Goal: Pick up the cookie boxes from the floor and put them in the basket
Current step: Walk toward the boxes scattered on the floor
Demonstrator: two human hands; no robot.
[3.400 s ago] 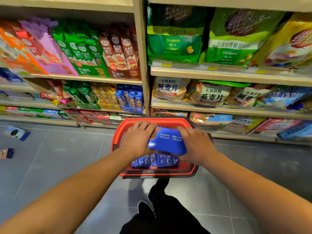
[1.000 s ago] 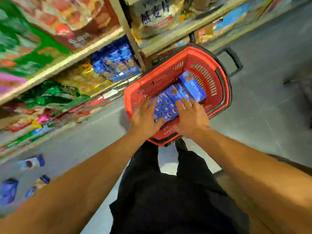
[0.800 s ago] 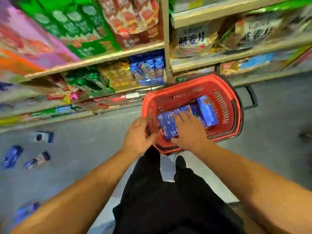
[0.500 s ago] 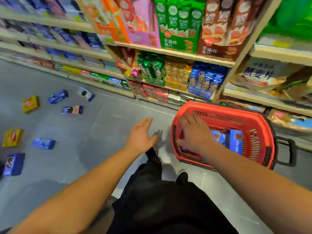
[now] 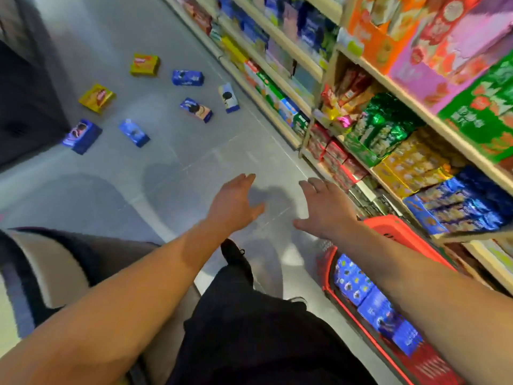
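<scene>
Several cookie boxes lie scattered on the grey floor at the upper left: blue ones (image 5: pixel 134 132), (image 5: pixel 82 136), (image 5: pixel 196 109), (image 5: pixel 187 77), (image 5: pixel 228 97) and yellow ones (image 5: pixel 97 97), (image 5: pixel 144 64). The red basket (image 5: pixel 394 232) sits at the lower right under my right arm, with several blue boxes (image 5: pixel 369 304) lying inside. My left hand (image 5: pixel 234 202) and my right hand (image 5: pixel 323 208) both hover over bare floor with fingers spread, holding nothing, well short of the scattered boxes.
Stocked shelves (image 5: pixel 388 129) of snack packs run along the right side of the aisle. A dark fixture (image 5: pixel 19 87) stands at the far left. My black trousers and shoe (image 5: pixel 236 254) are below the hands. The picture is motion-blurred.
My right hand has come out of the basket and both hands have swung left, away from it. The view has turned toward the boxes on the floor.
</scene>
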